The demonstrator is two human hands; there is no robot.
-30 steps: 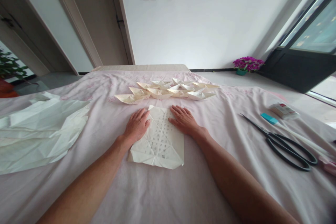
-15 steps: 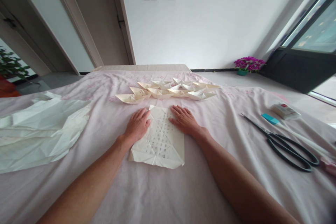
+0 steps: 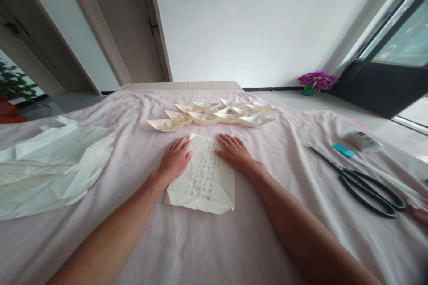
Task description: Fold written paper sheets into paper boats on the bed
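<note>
The left hand (image 3: pixel 175 156) and the right hand (image 3: pixel 235 152) are both bare, each with fingers that taper toward the far end, a shorter thumb on the inner side and faint creases over the knuckles, the nails too small to make out clearly. The left wrist (image 3: pixel 159 180) and the right wrist (image 3: pixel 255 170) are bare as well, narrower than the left forearm (image 3: pixel 117 220) and the right forearm (image 3: pixel 296 220), which are long, rounded and uncovered, widening toward the near edge, where the view cuts them off and hides whatever is worn higher up
</note>
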